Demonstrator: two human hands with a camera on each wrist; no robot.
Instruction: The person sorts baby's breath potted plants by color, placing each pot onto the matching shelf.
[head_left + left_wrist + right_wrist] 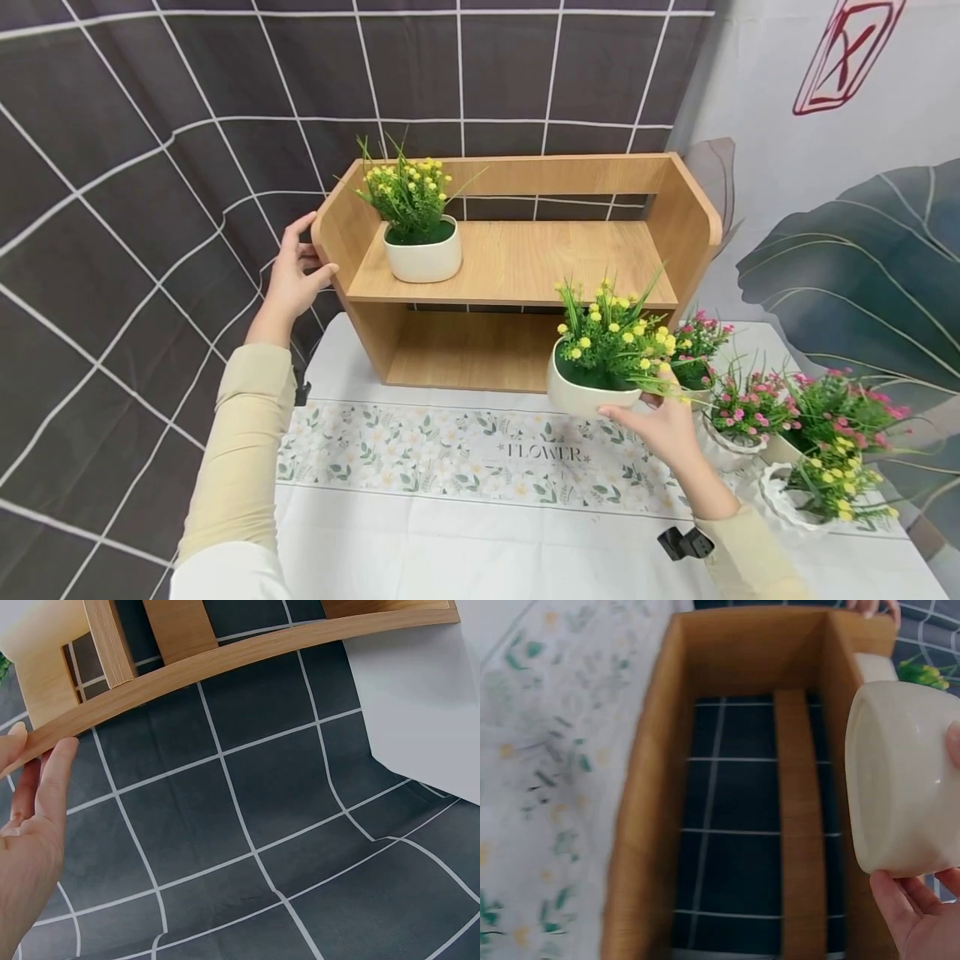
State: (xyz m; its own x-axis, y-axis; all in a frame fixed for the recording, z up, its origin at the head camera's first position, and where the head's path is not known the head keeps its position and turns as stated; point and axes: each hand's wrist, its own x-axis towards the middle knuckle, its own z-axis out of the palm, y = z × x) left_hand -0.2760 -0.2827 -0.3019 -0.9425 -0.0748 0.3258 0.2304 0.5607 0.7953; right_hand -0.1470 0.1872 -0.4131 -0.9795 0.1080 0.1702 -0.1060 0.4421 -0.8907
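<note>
A white oval flowerpot (585,392) with yellow artificial flowers and grass is gripped by my right hand (671,425), held up in front of the shelf's right half. The right wrist view shows the pot's (907,780) pale base and side, fingers and thumb around it. My left hand (294,275) holds the left side panel of the wooden shelf (525,258); in the left wrist view the thumb and fingers pinch the panel's edge (225,664). A similar white pot (423,258) with yellow flowers stands on the upper board, near its left end.
Several potted plants with pink flowers (746,412) crowd the table's right side. A ruffled white pot (795,500) with yellow flowers stands in front of them. A floral runner (450,454) lettered FLOWER lies before the shelf. Dark gridded cloth (112,292) hangs left and behind.
</note>
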